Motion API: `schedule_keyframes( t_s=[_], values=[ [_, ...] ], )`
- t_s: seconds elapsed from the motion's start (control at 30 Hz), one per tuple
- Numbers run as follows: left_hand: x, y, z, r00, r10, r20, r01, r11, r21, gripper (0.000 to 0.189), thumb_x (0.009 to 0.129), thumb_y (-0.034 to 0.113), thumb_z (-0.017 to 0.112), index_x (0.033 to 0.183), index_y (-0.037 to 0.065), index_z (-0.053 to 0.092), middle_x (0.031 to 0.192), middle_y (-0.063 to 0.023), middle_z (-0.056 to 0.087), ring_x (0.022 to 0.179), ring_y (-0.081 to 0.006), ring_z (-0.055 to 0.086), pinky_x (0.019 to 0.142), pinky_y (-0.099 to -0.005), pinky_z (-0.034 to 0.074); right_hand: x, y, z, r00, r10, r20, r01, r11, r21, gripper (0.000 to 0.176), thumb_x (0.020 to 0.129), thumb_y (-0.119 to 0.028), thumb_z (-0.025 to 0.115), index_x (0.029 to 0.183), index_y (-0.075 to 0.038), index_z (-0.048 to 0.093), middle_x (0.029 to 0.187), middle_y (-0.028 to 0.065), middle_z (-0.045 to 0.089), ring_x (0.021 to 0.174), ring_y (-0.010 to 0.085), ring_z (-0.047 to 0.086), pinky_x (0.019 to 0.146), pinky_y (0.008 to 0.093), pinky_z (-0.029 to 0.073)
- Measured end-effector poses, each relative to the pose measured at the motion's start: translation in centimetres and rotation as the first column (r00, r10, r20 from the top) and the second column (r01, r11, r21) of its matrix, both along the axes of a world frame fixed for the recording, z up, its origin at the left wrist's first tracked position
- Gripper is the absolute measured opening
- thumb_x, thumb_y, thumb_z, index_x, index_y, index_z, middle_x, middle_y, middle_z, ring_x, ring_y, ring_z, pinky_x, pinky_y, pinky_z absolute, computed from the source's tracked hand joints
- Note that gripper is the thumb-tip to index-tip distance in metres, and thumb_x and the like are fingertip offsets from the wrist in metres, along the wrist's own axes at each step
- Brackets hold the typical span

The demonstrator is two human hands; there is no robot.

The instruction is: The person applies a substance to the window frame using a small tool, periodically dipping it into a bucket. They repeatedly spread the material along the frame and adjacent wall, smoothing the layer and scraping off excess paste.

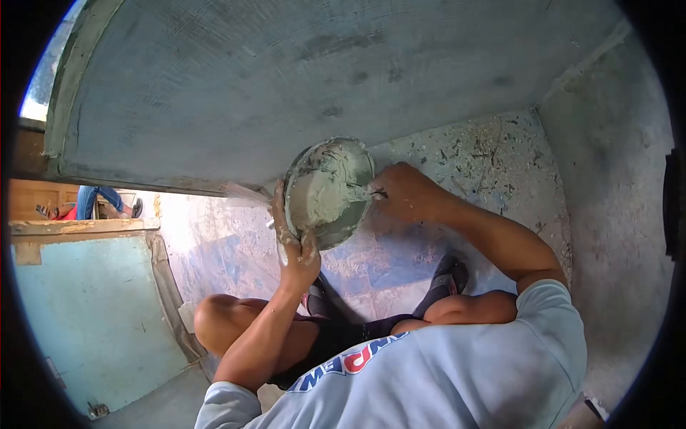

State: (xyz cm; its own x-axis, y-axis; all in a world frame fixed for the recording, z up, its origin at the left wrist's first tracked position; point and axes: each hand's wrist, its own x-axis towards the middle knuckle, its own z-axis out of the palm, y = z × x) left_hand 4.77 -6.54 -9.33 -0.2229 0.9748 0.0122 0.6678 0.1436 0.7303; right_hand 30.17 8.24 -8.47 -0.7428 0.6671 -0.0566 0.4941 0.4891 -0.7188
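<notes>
A round bowl (337,236) is tilted in front of me, with wet pale-grey plaster (321,193) spread over its inside. My left hand (294,247), smeared with plaster, is closed around the bowl's left and lower rim. At the opposite rim, my right hand (404,191) is closed on the handle of a putty knife (359,193). Its plaster-coated blade reaches into the bowl and touches the mix. Most of the handle is hidden inside my fist.
A grey plastered wall (229,93) rises close ahead, and another wall (614,214) stands at the right. Debris (493,157) litters the floor corner. A light-blue panel (86,314) is at the left. Beyond an opening, a person's legs in jeans (96,200) show.
</notes>
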Motion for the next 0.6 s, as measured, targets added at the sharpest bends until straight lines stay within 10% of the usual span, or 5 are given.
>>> schedule_keyframes(
  t_s=[0.07,0.47,0.53,0.57,0.6],
  values=[
    [1.5,0.7,1.0,0.988,-0.127,0.086,0.104,0.967,0.234,0.082,0.083,-0.009,0.049,0.161,-0.004,0.022,0.159,-0.028,0.035,0.149,-0.044,0.032,0.125,-0.045,0.021,-0.2,-0.3,-0.7,0.999,-0.018,-0.031,0.018,1.0,-0.025,0.024,0.076,-0.021,0.07,0.086,0.001,0.073,0.085,0.0278,0.069,0.085,0.0479,0.067,0.08,0.053,0.054],
    [1.9,1.3,1.1,0.97,-0.244,0.004,0.238,0.949,0.208,0.086,0.081,-0.006,0.049,0.162,-0.004,0.02,0.163,-0.0276,0.03,0.15,-0.044,0.032,0.126,-0.0462,0.023,0.5,-0.7,-0.5,0.985,-0.152,-0.082,0.102,0.895,-0.434,0.023,0.088,-0.017,0.071,0.102,0.0,0.077,0.075,0.0167,0.072,0.066,0.0237,0.068,0.066,0.0379,0.054],
    [-0.1,-0.4,-1.8,0.996,0.045,0.072,-0.027,0.971,-0.236,0.079,0.087,0.002,0.057,0.159,-0.002,0.027,0.159,-0.0281,0.04,0.148,-0.0473,0.034,0.123,-0.0452,0.03,1.2,-0.4,0.1,0.979,-0.188,-0.073,0.126,0.852,-0.509,0.022,0.09,-0.017,0.071,0.104,-0.001,0.078,0.072,0.0119,0.072,0.065,0.0172,0.067,0.065,0.0352,0.054],
    [-2.3,-2.9,-4.7,0.996,-0.024,-0.087,-0.025,0.856,-0.516,0.067,0.091,0.009,0.06,0.153,-0.001,0.037,0.145,-0.0283,0.054,0.139,-0.0481,0.046,0.112,-0.0454,0.043,1.9,-0.2,0.0,0.977,-0.176,-0.123,0.086,0.847,-0.524,0.023,0.092,-0.018,0.071,0.108,-0.002,0.077,0.072,0.0075,0.071,0.066,0.013,0.065,0.064,0.0325,0.053],
    [-1.9,-2.5,-2.9,0.944,-0.189,-0.271,0.056,0.901,-0.431,0.056,0.093,0.01,0.059,0.146,-0.002,0.045,0.138,-0.0282,0.058,0.131,-0.0474,0.051,0.106,-0.0466,0.047,2.6,0.3,0.2,0.969,-0.173,-0.174,0.058,0.851,-0.523,0.023,0.094,-0.018,0.071,0.111,-0.003,0.077,0.072,0.003,0.07,0.067,0.0087,0.064,0.063,0.0297,0.052]
  ],
)
